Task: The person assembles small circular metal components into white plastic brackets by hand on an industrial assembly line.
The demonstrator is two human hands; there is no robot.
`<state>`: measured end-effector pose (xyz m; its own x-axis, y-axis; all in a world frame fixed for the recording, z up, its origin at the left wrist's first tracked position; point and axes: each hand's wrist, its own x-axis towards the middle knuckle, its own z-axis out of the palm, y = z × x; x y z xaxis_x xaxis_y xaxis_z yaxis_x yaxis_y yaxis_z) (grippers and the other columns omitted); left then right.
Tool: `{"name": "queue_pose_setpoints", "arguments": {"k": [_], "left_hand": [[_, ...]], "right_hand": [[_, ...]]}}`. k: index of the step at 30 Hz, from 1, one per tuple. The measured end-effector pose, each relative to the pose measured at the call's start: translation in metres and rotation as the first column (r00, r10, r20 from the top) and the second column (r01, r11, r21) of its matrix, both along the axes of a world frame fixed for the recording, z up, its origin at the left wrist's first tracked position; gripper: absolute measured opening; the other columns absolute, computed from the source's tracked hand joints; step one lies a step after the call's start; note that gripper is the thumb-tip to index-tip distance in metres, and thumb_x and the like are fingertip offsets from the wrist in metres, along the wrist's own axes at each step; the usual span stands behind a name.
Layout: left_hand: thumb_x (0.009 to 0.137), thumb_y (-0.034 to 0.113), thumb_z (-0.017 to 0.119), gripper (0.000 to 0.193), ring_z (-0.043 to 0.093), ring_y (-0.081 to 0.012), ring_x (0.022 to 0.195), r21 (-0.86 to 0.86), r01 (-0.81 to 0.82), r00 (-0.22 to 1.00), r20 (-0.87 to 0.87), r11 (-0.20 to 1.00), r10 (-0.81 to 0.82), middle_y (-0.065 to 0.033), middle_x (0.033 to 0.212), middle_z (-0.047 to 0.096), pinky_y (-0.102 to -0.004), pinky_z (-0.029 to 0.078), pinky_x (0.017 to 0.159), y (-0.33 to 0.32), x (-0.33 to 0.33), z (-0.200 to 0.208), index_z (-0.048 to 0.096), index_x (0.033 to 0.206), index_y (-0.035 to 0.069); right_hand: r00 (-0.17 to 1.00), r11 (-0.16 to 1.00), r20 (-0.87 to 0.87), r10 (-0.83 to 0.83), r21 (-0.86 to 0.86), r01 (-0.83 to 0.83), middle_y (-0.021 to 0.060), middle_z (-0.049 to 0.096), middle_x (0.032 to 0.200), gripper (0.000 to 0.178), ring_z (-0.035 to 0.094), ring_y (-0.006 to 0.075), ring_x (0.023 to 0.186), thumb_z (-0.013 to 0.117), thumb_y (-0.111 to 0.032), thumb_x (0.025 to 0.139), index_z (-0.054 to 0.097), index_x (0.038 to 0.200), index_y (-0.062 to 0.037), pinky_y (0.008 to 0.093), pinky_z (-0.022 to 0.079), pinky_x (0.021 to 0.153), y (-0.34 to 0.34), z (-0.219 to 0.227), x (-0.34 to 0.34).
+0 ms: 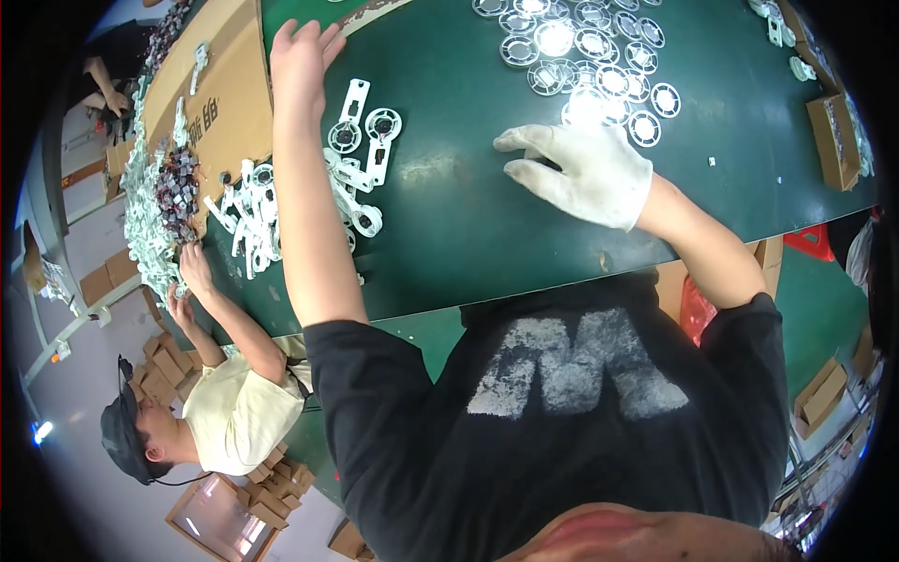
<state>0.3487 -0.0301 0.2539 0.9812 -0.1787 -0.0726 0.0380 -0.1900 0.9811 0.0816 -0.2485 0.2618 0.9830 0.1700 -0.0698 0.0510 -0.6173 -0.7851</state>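
My left hand (302, 67), bare, is stretched out to the far left beside the edge of a cardboard sheet. Its fingers are loosely extended, and I see nothing in them. White plastic arm-shaped parts with round ring ends (382, 140) lie just right of my left forearm, and more such parts (251, 220) lie on its other side. My right hand (590, 178) wears a white glove and hovers at or on the green table (449, 225), thumb and fingers apart with nothing between them. Just beyond it, round spoked discs (644, 128) lie in a loose, brightly lit cluster.
The cardboard sheet (229, 84) stands at the left, with heaped white parts (145, 206) and small dark wired pieces (178, 187) along it. A co-worker in a yellow shirt (239, 421) handles parts there. An open carton (832, 140) sits at the right edge.
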Motion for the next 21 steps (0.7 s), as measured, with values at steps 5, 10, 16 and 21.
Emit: {"name": "queue_pose_setpoints", "arguments": {"k": [5,10,16,21], "left_hand": [[0.092,0.037,0.070,0.040,0.071,-0.0266,0.103,0.808,0.218,0.944,-0.032,0.547,-0.329,-0.0134,0.105,0.075,-0.0431,0.048,0.102,0.050,-0.056,0.009,0.072,0.117,0.006],[0.092,0.034,0.072,0.032,0.069,-0.0247,0.102,0.972,0.138,0.925,-0.058,0.190,-0.375,-0.0075,0.103,0.075,-0.0556,0.024,0.117,0.066,-0.098,0.021,0.071,0.117,0.015],[0.088,0.012,0.074,0.031,0.064,-0.0281,0.087,0.691,0.177,0.738,0.377,0.700,-0.559,-0.0132,0.099,0.065,-0.0369,0.052,0.078,0.015,-0.125,0.039,0.070,0.118,0.006],[0.084,0.009,0.078,0.040,0.065,-0.0243,0.082,0.405,0.491,0.659,0.407,0.771,-0.633,-0.0114,0.100,0.062,-0.0351,0.052,0.071,-0.064,-0.175,0.028,0.062,0.120,0.001]], "right_hand": [[1.000,0.998,0.004,-0.004,-0.066,0.004,0.0141,0.075,0.092,0.038,0.073,0.0340,0.083,0.056,-0.038,0.098,0.068,0.122,-0.0116,0.0464,0.059,0.072,-0.003,-0.005,-0.003],[0.998,0.997,0.055,0.008,-0.071,-0.004,0.0155,0.074,0.088,0.040,0.073,0.0348,0.082,0.054,-0.040,0.099,0.068,0.125,-0.0125,0.0458,0.059,0.074,-0.001,-0.001,-0.001],[0.772,0.979,0.628,-0.100,-0.078,0.190,0.0073,0.067,0.113,0.060,0.066,0.0311,0.104,0.077,-0.015,0.078,0.059,0.135,-0.0133,0.0409,0.055,0.086,-0.004,-0.010,0.014],[0.783,0.963,0.620,-0.054,-0.175,0.205,0.0082,0.073,0.094,0.048,0.071,0.0309,0.085,0.078,-0.012,0.076,0.064,0.122,-0.0124,0.0422,0.057,0.072,-0.029,0.006,0.015]]}}
